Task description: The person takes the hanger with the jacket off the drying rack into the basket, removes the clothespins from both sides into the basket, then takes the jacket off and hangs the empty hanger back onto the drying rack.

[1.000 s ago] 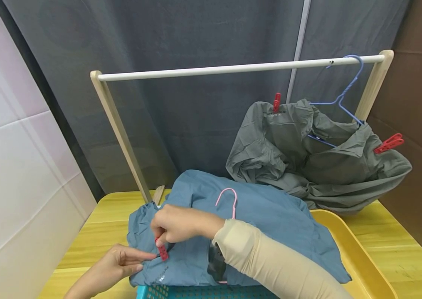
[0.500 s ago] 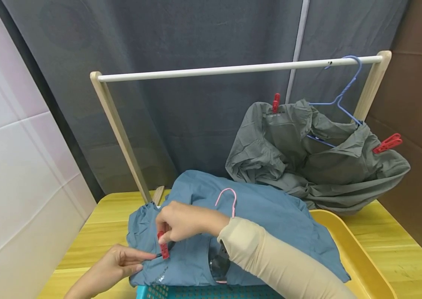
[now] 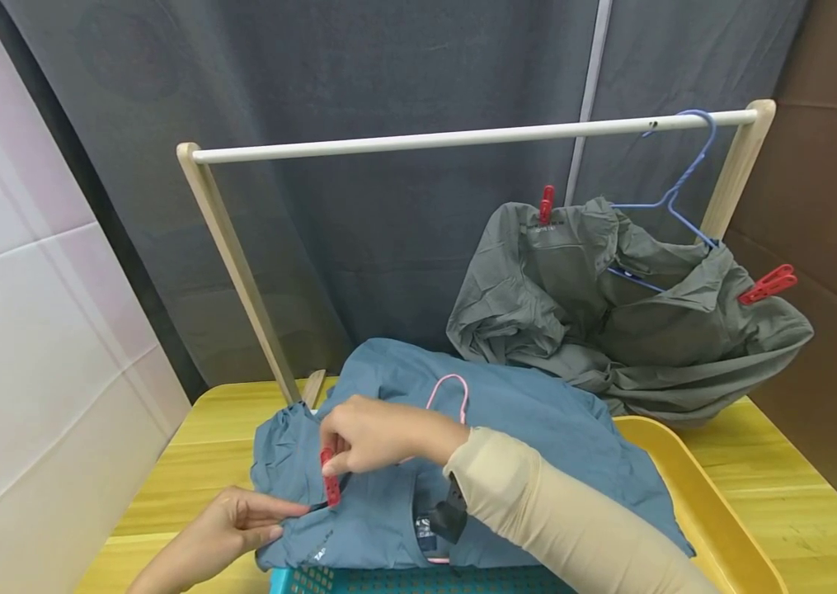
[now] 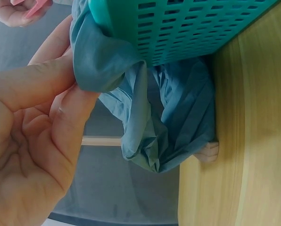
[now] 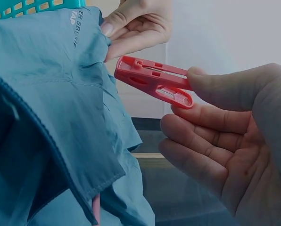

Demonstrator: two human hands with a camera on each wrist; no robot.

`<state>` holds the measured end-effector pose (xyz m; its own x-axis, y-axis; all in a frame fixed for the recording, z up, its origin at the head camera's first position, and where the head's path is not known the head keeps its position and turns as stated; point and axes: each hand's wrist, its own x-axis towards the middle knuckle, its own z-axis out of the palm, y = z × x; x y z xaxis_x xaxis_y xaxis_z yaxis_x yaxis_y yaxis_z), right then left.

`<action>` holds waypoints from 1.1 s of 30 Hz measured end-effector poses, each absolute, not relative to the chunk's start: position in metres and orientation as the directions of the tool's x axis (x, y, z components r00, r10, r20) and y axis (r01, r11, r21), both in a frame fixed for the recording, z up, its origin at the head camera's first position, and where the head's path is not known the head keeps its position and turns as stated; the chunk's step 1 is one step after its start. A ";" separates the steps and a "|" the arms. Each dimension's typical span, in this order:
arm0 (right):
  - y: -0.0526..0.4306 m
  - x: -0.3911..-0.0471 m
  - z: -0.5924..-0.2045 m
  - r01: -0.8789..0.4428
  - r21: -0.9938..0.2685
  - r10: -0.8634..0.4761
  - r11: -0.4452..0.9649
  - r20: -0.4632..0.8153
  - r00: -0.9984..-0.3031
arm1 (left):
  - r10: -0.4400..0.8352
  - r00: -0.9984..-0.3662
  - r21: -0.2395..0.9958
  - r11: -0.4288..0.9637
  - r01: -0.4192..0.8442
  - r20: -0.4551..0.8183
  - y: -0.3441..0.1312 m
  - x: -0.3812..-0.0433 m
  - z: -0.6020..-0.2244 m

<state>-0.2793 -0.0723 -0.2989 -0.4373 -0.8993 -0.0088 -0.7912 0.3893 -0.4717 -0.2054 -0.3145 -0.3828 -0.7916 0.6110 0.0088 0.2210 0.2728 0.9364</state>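
Observation:
A blue jacket [image 3: 522,412] lies spread over a teal basket [image 3: 418,580], with the hook of a pink hanger [image 3: 451,381] standing up from it. My left hand [image 3: 228,528] pinches the jacket's edge between thumb and fingers; the left wrist view shows the fold of cloth [image 4: 103,66] in that pinch. Just right of it, my right hand [image 3: 381,436] holds a red clothespin [image 5: 152,80] by its handles, thumb on one and a finger on the other. The clothespin's nose is at the jacket's edge; whether it bites the cloth I cannot tell.
Behind stands a clothes rack with a white rail [image 3: 418,143]. At its right a grey jacket [image 3: 611,313] hangs from a blue hanger [image 3: 674,198], with red clothespins [image 3: 768,285] on it. A yellow tray [image 3: 715,511] sits right of the basket on the wooden table [image 3: 188,462].
My right hand has moved slightly up and to the right with the clothespin, away from my left hand. The left hand has stayed in place on the jacket.

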 end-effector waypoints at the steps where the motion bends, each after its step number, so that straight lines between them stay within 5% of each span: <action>1: -0.071 -0.280 -0.299 -0.791 -0.471 -0.899 0.389 -0.007 -0.438 | 0.611 -0.791 0.936 0.273 0.222 0.009 -0.315 -0.206 -0.383; 33: -0.034 -0.280 -0.282 -0.808 -0.472 -0.892 0.352 0.094 -0.443 | 0.597 -0.802 0.938 0.280 0.206 -0.002 -0.314 -0.204 -0.381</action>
